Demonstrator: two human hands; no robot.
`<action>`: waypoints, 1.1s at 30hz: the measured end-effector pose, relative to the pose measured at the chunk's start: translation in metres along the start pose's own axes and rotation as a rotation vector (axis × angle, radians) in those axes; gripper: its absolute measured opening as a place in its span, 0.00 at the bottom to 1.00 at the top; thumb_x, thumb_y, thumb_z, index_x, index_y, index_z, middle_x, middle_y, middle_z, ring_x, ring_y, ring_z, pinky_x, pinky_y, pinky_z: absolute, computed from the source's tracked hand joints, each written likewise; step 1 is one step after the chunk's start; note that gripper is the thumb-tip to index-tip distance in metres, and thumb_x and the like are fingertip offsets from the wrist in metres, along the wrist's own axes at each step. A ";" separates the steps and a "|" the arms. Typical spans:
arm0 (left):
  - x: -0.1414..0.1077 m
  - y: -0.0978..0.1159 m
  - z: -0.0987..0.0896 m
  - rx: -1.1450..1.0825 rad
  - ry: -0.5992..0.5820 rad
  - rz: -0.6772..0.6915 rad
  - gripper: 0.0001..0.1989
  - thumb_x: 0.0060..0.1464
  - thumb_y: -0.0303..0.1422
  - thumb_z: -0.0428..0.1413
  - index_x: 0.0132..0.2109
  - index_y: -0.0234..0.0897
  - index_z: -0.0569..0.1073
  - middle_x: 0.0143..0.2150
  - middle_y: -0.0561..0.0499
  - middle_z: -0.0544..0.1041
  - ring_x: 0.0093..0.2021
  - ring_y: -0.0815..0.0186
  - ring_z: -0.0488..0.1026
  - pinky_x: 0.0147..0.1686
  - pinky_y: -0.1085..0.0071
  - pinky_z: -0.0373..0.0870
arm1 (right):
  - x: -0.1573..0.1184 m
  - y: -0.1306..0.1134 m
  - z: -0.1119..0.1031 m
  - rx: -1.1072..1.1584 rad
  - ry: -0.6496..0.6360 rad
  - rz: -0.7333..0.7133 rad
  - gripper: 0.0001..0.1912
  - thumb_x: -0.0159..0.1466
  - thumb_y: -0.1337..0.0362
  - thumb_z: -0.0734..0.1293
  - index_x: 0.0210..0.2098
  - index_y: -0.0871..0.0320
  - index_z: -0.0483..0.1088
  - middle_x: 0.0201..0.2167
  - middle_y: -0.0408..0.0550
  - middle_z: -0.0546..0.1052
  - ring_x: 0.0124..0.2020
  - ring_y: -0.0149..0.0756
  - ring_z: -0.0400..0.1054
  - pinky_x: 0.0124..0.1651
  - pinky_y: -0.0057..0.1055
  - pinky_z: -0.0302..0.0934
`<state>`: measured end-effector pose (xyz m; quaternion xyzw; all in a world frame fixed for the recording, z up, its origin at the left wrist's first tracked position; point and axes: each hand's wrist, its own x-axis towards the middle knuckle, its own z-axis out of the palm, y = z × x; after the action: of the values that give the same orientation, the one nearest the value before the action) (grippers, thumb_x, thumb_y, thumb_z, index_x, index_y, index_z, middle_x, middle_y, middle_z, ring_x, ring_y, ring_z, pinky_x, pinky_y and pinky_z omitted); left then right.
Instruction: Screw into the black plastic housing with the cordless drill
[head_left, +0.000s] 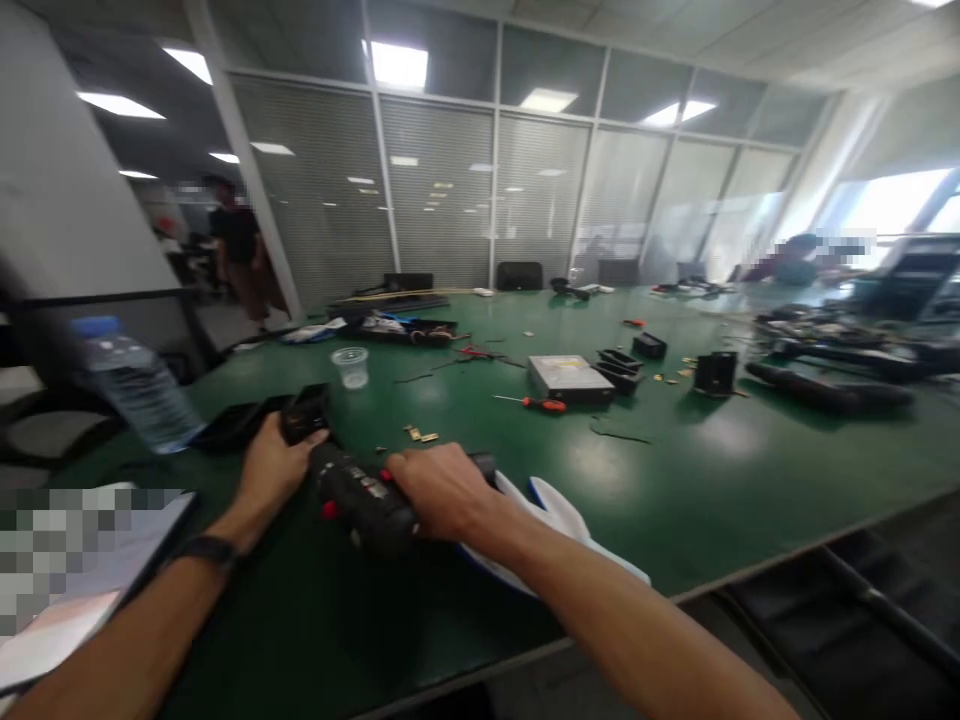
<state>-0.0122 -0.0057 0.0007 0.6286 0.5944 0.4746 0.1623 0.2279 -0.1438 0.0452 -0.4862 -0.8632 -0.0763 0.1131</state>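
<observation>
My right hand (442, 490) is wrapped round the grip of a black cordless drill (364, 505) with red buttons. The drill points away to the left, its front end close to my left hand (271, 465). My left hand is closed on a small black plastic part (306, 412) above the green table. Where the drill's tip meets the part is too blurred to tell. Small brass-coloured pieces (420, 435) lie just beyond my right hand. Beneath my right forearm lies a white item with blue edges (559, 510), partly hidden.
A water bottle (135, 385), black trays (232, 425) and a clear plastic cup (351, 367) stand at the left. Farther back lie an orange screwdriver (544, 404), a silver drive box (570, 378) and black housings (715, 373). A person (240, 250) stands in the doorway.
</observation>
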 end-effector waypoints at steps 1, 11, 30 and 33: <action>0.000 -0.002 0.001 -0.032 -0.017 0.034 0.24 0.44 0.40 0.63 0.48 0.37 0.71 0.44 0.47 0.79 0.43 0.58 0.76 0.44 0.63 0.72 | 0.000 -0.001 0.000 0.002 0.000 0.015 0.14 0.59 0.57 0.70 0.39 0.57 0.66 0.34 0.47 0.75 0.33 0.45 0.72 0.33 0.34 0.66; 0.000 -0.011 0.008 -0.183 -0.023 0.088 0.22 0.44 0.36 0.63 0.47 0.37 0.70 0.44 0.45 0.78 0.43 0.58 0.75 0.45 0.62 0.70 | 0.000 -0.007 -0.004 0.017 -0.078 0.035 0.13 0.58 0.60 0.70 0.40 0.55 0.65 0.37 0.46 0.74 0.35 0.43 0.70 0.32 0.31 0.58; 0.000 -0.016 0.011 -0.233 -0.026 0.095 0.23 0.45 0.35 0.63 0.49 0.37 0.70 0.44 0.46 0.78 0.43 0.59 0.75 0.45 0.63 0.70 | 0.000 -0.003 -0.003 0.037 -0.085 0.054 0.12 0.58 0.61 0.70 0.39 0.55 0.65 0.36 0.44 0.74 0.36 0.42 0.70 0.31 0.31 0.52; 0.000 -0.015 0.011 -0.229 -0.023 0.097 0.23 0.45 0.35 0.63 0.49 0.37 0.70 0.44 0.46 0.78 0.43 0.59 0.75 0.45 0.63 0.70 | -0.001 -0.003 -0.003 0.033 -0.096 0.058 0.12 0.58 0.61 0.69 0.39 0.54 0.65 0.35 0.44 0.74 0.36 0.42 0.70 0.32 0.30 0.53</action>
<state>-0.0128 0.0020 -0.0167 0.6392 0.5033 0.5395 0.2168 0.2259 -0.1466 0.0483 -0.5122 -0.8542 -0.0354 0.0817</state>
